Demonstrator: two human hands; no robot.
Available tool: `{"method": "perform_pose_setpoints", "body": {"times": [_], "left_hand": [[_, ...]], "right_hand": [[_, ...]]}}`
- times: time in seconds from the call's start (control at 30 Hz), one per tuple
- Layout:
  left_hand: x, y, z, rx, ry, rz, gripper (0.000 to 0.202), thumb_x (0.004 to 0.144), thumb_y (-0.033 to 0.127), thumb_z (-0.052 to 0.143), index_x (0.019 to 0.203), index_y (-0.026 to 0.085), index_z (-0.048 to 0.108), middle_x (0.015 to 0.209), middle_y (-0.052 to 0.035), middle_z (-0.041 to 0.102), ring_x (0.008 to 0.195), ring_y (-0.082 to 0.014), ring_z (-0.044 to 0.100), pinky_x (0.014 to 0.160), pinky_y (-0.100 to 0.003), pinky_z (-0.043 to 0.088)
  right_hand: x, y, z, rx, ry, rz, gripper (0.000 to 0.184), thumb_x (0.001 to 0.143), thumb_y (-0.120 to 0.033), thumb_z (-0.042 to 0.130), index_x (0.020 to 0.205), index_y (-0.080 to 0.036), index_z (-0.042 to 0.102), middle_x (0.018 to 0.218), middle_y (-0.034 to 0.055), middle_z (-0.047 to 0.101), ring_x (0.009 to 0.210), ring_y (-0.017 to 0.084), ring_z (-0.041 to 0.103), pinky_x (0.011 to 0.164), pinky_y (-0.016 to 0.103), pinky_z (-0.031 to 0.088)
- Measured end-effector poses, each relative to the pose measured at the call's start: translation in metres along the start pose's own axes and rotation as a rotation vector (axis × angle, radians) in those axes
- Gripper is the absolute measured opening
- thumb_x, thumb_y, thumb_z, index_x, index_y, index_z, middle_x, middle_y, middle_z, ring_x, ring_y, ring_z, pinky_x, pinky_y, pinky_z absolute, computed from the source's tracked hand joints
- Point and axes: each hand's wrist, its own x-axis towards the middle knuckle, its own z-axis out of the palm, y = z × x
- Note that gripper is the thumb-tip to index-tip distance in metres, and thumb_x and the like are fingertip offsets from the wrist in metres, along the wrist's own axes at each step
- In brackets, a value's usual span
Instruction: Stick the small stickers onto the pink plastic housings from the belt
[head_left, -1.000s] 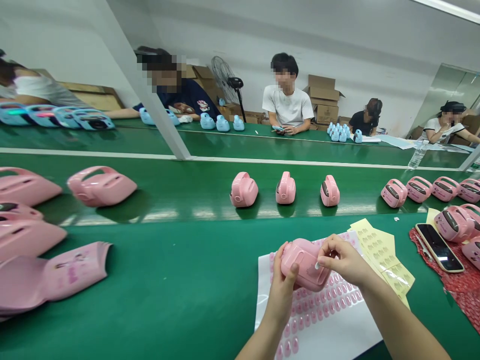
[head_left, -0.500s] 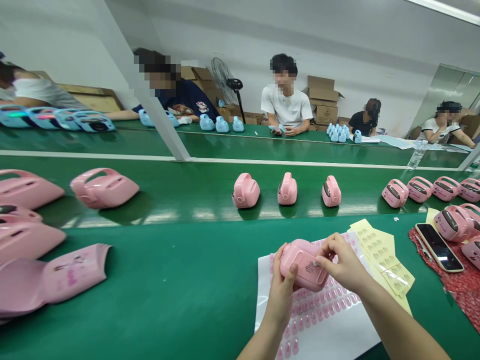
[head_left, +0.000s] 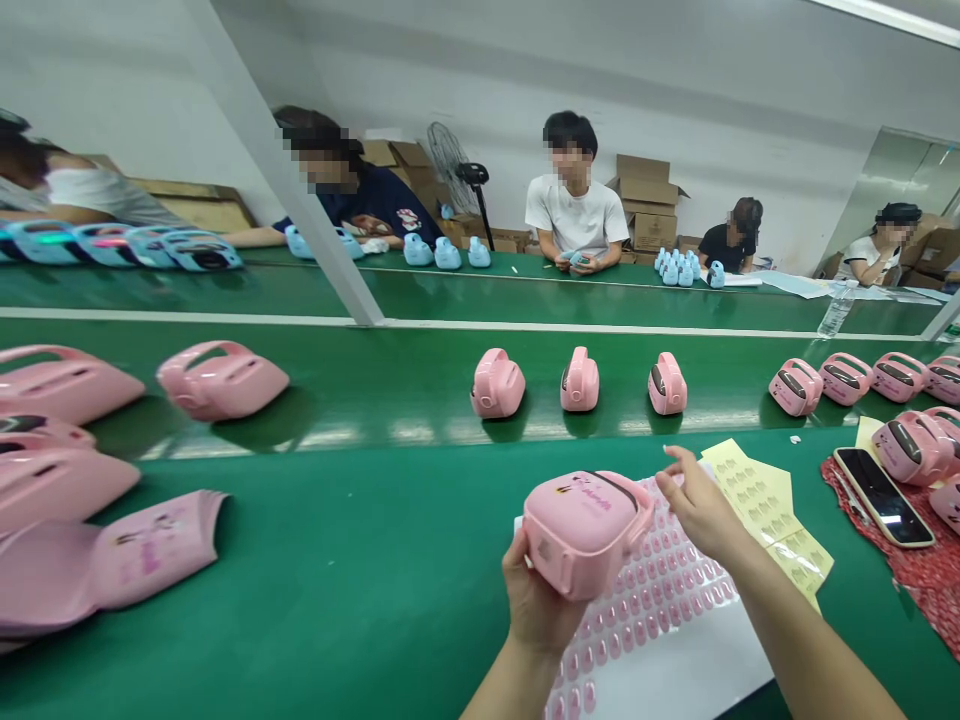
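Note:
My left hand [head_left: 541, 598] is wrapped round a pink portable speaker [head_left: 581, 530] from below and the left. The speaker's printed face, with dark figures and pink lettering, is tilted upward, and its carry handle points right. To the right of it, my right hand [head_left: 697, 505] hovers with fingers apart, not touching the speaker. Whether anything tiny clings to its fingertips is too small to tell. Beneath both hands lies a white sheet [head_left: 675, 640] with rows of pink oval stickers [head_left: 637, 590]. Yellow sticker sheets [head_left: 787, 530] lie beside my right hand.
Several more pink speakers [head_left: 497, 385] stand along the green belt ahead. A phone [head_left: 883, 497] rests on red wrap [head_left: 930, 590] at right. Large pink pieces [head_left: 161, 550] lie at left. Across the belt, co-workers sit near blue units [head_left: 448, 253]. A white post [head_left: 322, 230] rises at left.
The speaker has been turned so its printed face shows instead of the side with small dark text. My right hand has come off it, its pinched fingers now spread.

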Motion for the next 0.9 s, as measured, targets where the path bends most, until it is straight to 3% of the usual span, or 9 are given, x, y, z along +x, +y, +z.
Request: {"method": "perform_pose_setpoints", "body": {"times": [0.07, 0.13, 0.27, 0.4, 0.53, 0.63, 0.73, 0.83, 0.9], "left_hand": [[0.002, 0.002, -0.006, -0.056, -0.074, -0.06, 0.042, 0.068, 0.05, 0.059, 0.1, 0.023, 0.062, 0.089, -0.0069, 0.07, 0.077, -0.0272, 0.064, 0.057, -0.036, 0.053], [0.004, 0.001, -0.012, -0.081, -0.099, -0.097, 0.039, 0.074, 0.049, 0.054, 0.1, 0.022, 0.063, 0.089, -0.0089, 0.071, 0.075, -0.0263, 0.065, 0.055, -0.035, 0.053], [0.009, -0.005, -0.01, -0.073, -0.021, -0.096, 0.039, 0.083, 0.045, 0.046, 0.114, 0.024, 0.057, 0.087, -0.0069, 0.072, 0.077, -0.0244, 0.066, 0.065, -0.036, 0.053], [0.008, -0.011, -0.002, -0.027, 0.077, -0.128, 0.046, 0.082, 0.05, 0.046, 0.121, 0.025, 0.053, 0.084, -0.005, 0.072, 0.078, -0.0226, 0.066, 0.068, -0.032, 0.053], [0.007, -0.017, -0.003, 0.027, 0.184, -0.15, 0.033, 0.085, 0.027, 0.047, 0.116, 0.023, 0.057, 0.077, -0.0049, 0.073, 0.067, -0.0206, 0.067, 0.061, -0.032, 0.053], [0.008, -0.019, -0.008, 0.048, 0.243, -0.158, 0.025, 0.08, 0.013, 0.046, 0.095, 0.018, 0.066, 0.071, -0.006, 0.072, 0.064, -0.0206, 0.067, 0.059, -0.032, 0.053], [0.011, -0.019, -0.015, 0.09, 0.189, -0.119, 0.013, 0.075, 0.016, 0.054, 0.077, 0.017, 0.067, 0.071, -0.0054, 0.072, 0.065, -0.021, 0.066, 0.06, -0.032, 0.053], [0.014, -0.02, -0.021, 0.108, 0.066, -0.096, 0.016, 0.072, 0.029, 0.061, 0.082, 0.018, 0.068, 0.077, -0.0052, 0.072, 0.073, -0.0224, 0.065, 0.067, -0.034, 0.052], [0.017, -0.023, -0.024, 0.138, 0.082, -0.085, 0.023, 0.07, 0.033, 0.065, 0.086, 0.017, 0.068, 0.076, -0.005, 0.071, 0.074, -0.0219, 0.064, 0.071, -0.034, 0.051]], "right_hand": [[0.007, 0.004, 0.006, 0.139, -0.272, 0.205, 0.038, 0.084, -0.045, 0.038, 0.111, -0.019, 0.042, 0.072, -0.0012, 0.057, 0.039, 0.008, 0.05, 0.036, 0.021, 0.032], [0.01, 0.004, 0.016, 0.317, -0.404, 0.319, 0.04, 0.083, -0.049, 0.034, 0.107, -0.017, 0.043, 0.055, -0.0062, 0.052, 0.029, 0.007, 0.043, 0.029, 0.018, 0.02], [0.01, 0.001, 0.029, 0.568, -0.308, 0.365, 0.045, 0.076, -0.05, 0.045, 0.105, -0.016, 0.044, 0.045, -0.0118, 0.043, 0.022, 0.003, 0.03, 0.026, 0.017, 0.01], [0.007, 0.001, 0.029, 0.609, -0.152, 0.27, 0.052, 0.076, -0.045, 0.047, 0.117, -0.018, 0.032, 0.057, -0.011, 0.048, 0.023, 0.003, 0.034, 0.025, 0.016, 0.017], [-0.003, 0.0, 0.03, 0.482, -0.191, 0.108, 0.069, 0.075, -0.039, 0.051, 0.131, -0.023, 0.014, 0.073, -0.0074, 0.049, 0.03, 0.003, 0.043, 0.027, 0.017, 0.029], [-0.011, -0.002, 0.026, 0.394, -0.23, 0.009, 0.075, 0.078, -0.031, 0.052, 0.136, -0.03, 0.004, 0.077, -0.0073, 0.045, 0.037, 0.003, 0.047, 0.036, 0.019, 0.04], [-0.012, -0.002, 0.016, 0.369, -0.288, -0.023, 0.077, 0.08, -0.029, 0.051, 0.138, -0.033, 0.001, 0.074, -0.0079, 0.043, 0.043, 0.004, 0.051, 0.043, 0.021, 0.046], [-0.007, 0.003, 0.005, 0.389, -0.339, -0.024, 0.079, 0.079, -0.034, 0.052, 0.139, -0.034, 0.001, 0.075, -0.0072, 0.043, 0.047, 0.006, 0.055, 0.047, 0.024, 0.049], [-0.003, 0.007, -0.003, 0.385, -0.342, -0.026, 0.08, 0.078, -0.038, 0.053, 0.139, -0.033, 0.001, 0.075, -0.0068, 0.043, 0.048, 0.007, 0.056, 0.047, 0.025, 0.048]]}}
